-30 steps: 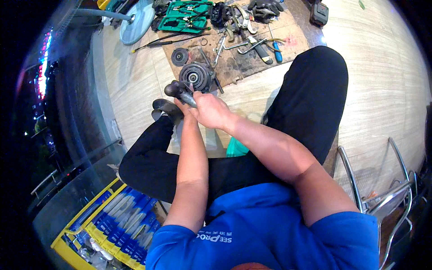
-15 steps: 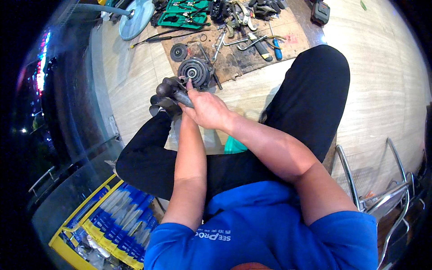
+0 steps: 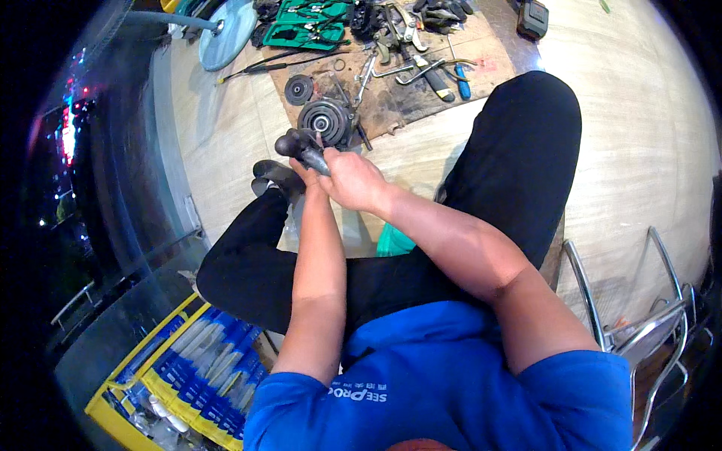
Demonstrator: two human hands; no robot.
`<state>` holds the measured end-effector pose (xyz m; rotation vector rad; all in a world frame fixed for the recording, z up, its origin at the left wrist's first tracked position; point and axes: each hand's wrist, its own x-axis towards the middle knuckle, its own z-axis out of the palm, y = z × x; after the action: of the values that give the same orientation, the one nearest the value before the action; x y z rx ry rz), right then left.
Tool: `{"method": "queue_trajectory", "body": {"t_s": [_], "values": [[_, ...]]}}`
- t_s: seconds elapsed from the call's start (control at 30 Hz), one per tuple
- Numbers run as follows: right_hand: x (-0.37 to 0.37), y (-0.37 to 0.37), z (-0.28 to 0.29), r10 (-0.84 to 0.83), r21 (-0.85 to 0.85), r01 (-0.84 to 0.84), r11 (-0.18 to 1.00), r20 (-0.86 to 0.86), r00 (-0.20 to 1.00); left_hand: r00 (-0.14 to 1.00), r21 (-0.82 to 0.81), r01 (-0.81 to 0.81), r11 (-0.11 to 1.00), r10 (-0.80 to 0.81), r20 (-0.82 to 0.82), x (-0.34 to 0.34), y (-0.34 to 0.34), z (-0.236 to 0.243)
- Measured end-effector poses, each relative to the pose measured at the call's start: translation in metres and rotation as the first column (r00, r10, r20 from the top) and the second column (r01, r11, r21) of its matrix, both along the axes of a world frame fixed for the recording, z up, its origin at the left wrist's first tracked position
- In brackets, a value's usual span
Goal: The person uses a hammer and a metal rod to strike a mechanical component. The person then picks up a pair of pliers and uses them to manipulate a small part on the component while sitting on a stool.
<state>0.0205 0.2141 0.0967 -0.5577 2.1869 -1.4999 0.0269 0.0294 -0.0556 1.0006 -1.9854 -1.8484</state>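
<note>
Head view, one entry per item.

Right hand [image 3: 355, 180]: yours, closed round the handle of a dark, knob-ended tool, by its look a hammer [image 3: 307, 154].

Left hand [image 3: 307, 177]: yours, mostly hidden beneath the hammer and right hand; you cannot tell from here whether it grips anything.

Pulley [image 3: 322, 120]: round, grooved, face up on the stained cardboard [image 3: 417, 109], just beyond your hands. A fingertip shows at its near side; whose hand it belongs to is unclear.

Risk, fingers: the hammer sits over your left hand, so a glancing blow could catch it; the cause would be crossed hands and a blocked sightline.

Risk, pulley: no clamp is seen on it, so an off-centre knock could rock or skid it across the cardboard.

Risk, foot: your shoe [image 3: 280, 176] lies near the hammer head; a slipped grip could drop the weight there.

Risk, clutter: the disc [image 3: 298, 89], rod [image 3: 364, 137] and spanner [image 3: 365, 78] lie loose beside the pulley; a shove could scatter them.
</note>
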Motion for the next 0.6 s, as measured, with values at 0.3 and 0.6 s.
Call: {"method": "queue_trajectory", "body": {"t_s": [0.3,0.6], "values": [[-0.004,0.005,0.003,0.011,0.007,-0.011,1.0,0.054,0.999,0.991,0.229,-0.077,0.97,0.1,-0.091,-0.004,0.007,0.015],[0.0,0.004,0.005,-0.023,-0.007,0.023,1.0,0.041,0.999,0.978,0.301,0.081,0.95,-0.017,-0.208,-0.001,0.006,0.006]]}}
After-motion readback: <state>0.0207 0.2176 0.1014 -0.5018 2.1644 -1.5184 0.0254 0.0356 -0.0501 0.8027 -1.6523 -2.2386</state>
